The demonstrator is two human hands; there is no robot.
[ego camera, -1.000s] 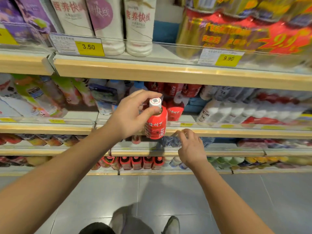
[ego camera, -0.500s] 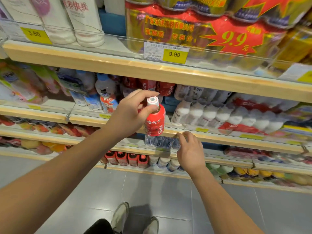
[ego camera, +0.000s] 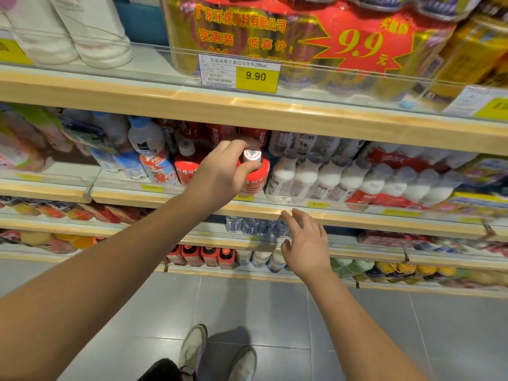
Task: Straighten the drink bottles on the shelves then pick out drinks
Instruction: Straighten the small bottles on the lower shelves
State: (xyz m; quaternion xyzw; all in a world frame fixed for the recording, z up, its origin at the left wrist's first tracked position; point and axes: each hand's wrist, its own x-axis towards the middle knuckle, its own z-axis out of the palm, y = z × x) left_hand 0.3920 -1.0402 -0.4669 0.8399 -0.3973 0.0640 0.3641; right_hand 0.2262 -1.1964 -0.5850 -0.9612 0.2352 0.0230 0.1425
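Note:
My left hand (ego camera: 220,177) grips a small red drink bottle (ego camera: 254,178) with a white cap by its neck, upright inside the second shelf (ego camera: 357,215) between another red bottle (ego camera: 187,169) and a row of white milk bottles (ego camera: 330,180). My right hand (ego camera: 305,243) hovers lower, fingers relaxed and spread, fingertips at the wooden front edge of that shelf, holding nothing. Small clear water bottles (ego camera: 253,225) stand just left of it on the shelf below.
The top shelf carries tall white bottles (ego camera: 90,34) and a yellow-red multipack (ego camera: 302,37) behind a 9.90 price tag (ego camera: 255,77). Lower shelves hold red-capped bottles (ego camera: 203,255) and colourful drinks. Grey floor tiles and my shoes (ego camera: 217,353) are below.
My left hand has carried the red bottle forward and up into the second shelf. My right hand has lifted off the water bottles and opened toward the shelf edge. The view moved closer.

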